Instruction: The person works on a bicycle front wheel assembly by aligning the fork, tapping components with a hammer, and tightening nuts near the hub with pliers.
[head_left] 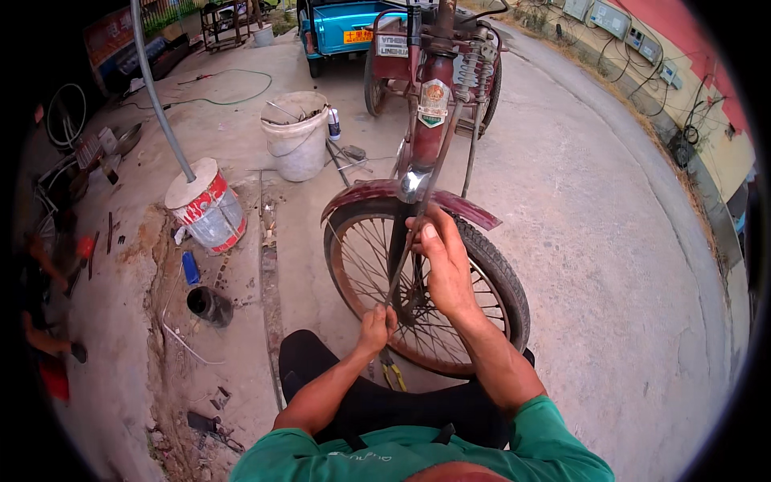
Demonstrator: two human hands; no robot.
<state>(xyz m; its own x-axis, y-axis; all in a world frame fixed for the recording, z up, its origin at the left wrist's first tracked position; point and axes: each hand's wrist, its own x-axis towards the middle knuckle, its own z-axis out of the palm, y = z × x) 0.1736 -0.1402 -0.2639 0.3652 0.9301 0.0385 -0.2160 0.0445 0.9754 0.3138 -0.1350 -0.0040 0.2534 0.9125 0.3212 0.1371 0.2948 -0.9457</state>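
Observation:
Straight ahead of me stands the front wheel of a dark red tricycle, under a red mudguard. A thin metal rod runs down along the fork toward the hub. My left hand is closed on the rod's lower end, beside the spokes. Higher up, just under the mudguard, my right hand has its fingers curled round the rod, thumb pointing up. The fingertips of both hands are partly hidden. Below the wheel, between my legs, lie pliers with yellow handles.
A white bucket of tools stands left of the wheel. Further left are a pole in a round base, a blue box and a dark can. A blue cargo vehicle is parked behind. Another person's arm shows at far left.

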